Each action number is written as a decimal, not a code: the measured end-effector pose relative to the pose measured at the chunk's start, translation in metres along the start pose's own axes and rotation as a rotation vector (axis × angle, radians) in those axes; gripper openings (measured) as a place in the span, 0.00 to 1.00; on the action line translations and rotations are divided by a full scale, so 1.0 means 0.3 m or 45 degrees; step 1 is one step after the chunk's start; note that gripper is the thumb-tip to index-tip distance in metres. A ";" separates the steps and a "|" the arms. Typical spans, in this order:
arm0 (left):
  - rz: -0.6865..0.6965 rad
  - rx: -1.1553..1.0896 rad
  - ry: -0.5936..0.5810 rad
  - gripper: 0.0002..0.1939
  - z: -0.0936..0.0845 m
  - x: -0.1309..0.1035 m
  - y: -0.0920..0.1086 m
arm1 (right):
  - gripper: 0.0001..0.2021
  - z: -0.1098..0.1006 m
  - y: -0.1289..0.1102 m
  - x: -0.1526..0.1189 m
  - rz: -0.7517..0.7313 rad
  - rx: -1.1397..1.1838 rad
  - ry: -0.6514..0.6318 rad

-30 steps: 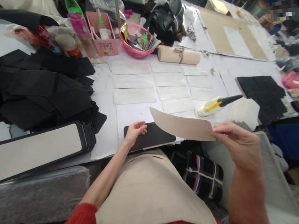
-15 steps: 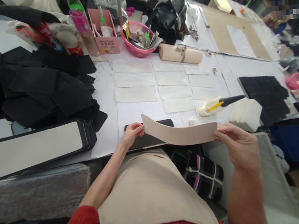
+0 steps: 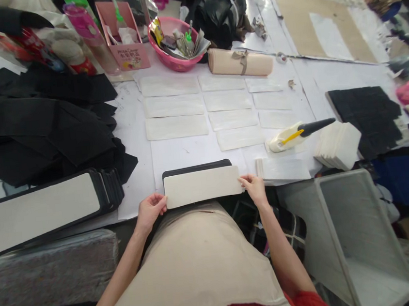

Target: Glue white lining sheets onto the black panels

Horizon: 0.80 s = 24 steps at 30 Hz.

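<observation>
A flat cream strip [image 3: 203,187] with rounded corners lies over a slightly longer-edged black piece [image 3: 195,167] at the table's front edge. Only the black piece's far rim shows; the strip hides the rest. My left hand [image 3: 152,209] pinches the strip's left end between thumb and fingers. At the opposite end, my right hand [image 3: 254,189] pinches its right edge. To the left lies a stack of black pieces, with a long cream strip [image 3: 38,212] on top.
White rectangles [image 3: 176,127] lie in rows on the papered table. A glue bottle [image 3: 285,137] with a black-handled brush, a white stack [image 3: 337,146] and black squares [image 3: 364,114] are to the right. Black sheets [image 3: 40,121] pile up at left. A pink basin [image 3: 176,63] stands behind; a grey bin [image 3: 362,233] is below right.
The cream strip, curved in the air before, is now flat over the black piece. Both hands moved left and down, the right hand more, still gripping its ends. The view shifted slightly.
</observation>
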<state>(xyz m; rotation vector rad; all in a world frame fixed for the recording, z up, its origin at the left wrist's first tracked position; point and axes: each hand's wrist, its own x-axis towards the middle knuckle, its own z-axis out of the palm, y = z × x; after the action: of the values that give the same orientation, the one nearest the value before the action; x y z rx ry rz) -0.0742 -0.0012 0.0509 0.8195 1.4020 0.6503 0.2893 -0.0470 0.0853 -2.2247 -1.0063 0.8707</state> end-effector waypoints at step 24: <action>0.024 0.305 0.336 0.13 0.033 0.050 -0.056 | 0.10 0.105 0.002 0.128 0.198 -0.644 -0.126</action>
<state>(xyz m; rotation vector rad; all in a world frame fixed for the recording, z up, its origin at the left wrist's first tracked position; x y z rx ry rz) -0.0645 0.0002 0.0282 0.9620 1.7374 0.6291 0.2861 -0.0104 0.0520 -2.7344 -1.2187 0.8712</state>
